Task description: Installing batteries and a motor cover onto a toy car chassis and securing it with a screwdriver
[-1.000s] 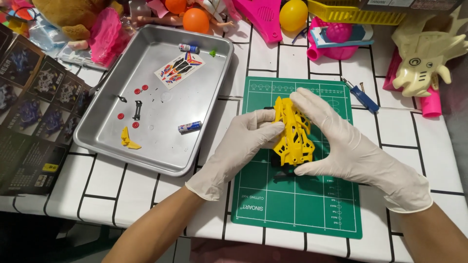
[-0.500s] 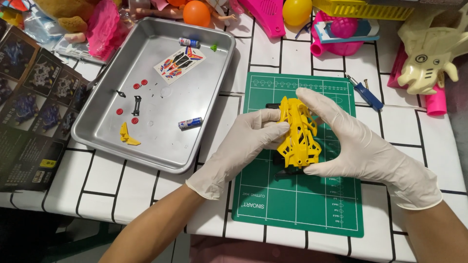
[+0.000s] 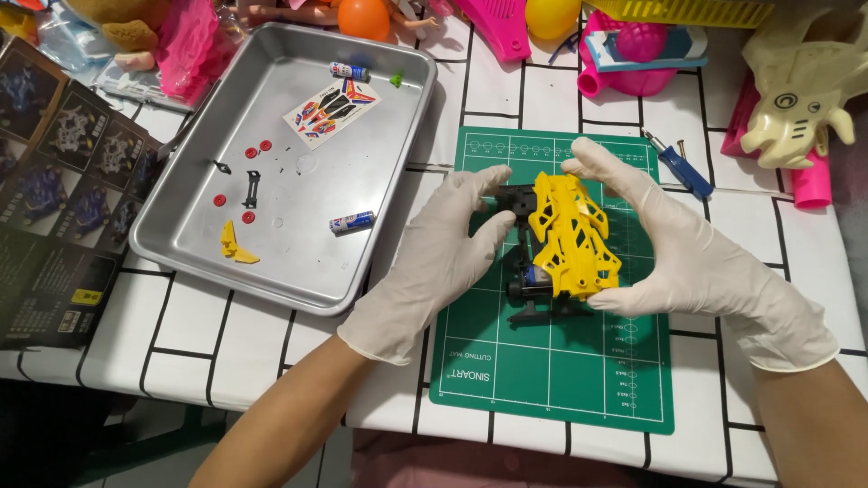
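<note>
Yellow plastic stands out at the middle of the scene: a toy car (image 3: 565,244) with an openwork yellow shell over a black frame, held just above a green cutting mat (image 3: 551,361). Both hands wear pale rubber gloves. The left hand (image 3: 434,262) presses against the car's left side, fingers reaching to the black front end at the far side. The right hand (image 3: 674,248) cups the car from the right, thumb under the near end and forefinger curled over the far end. So each grip is closed on the car, and the car sits between the two palms.

The mat lies on a counter (image 3: 181,334) covered in white with black grid lines. To the left of the mat sits a metal tray (image 3: 384,262). In it lie a sticker sheet (image 3: 332,110), two small batteries (image 3: 351,222), a few red round bits (image 3: 253,149), a small black piece (image 3: 252,189) and a yellow curved piece (image 3: 234,244). Further left lies a dark printed booklet (image 3: 54,208).

Just beyond the mat's far right corner lies a blue screwdriver (image 3: 680,168). Along the far edge are an orange ball (image 3: 363,16), a yellow ball (image 3: 551,14), pink plastic toys (image 3: 633,63) and a cream toy animal (image 3: 800,90) at the far right.
</note>
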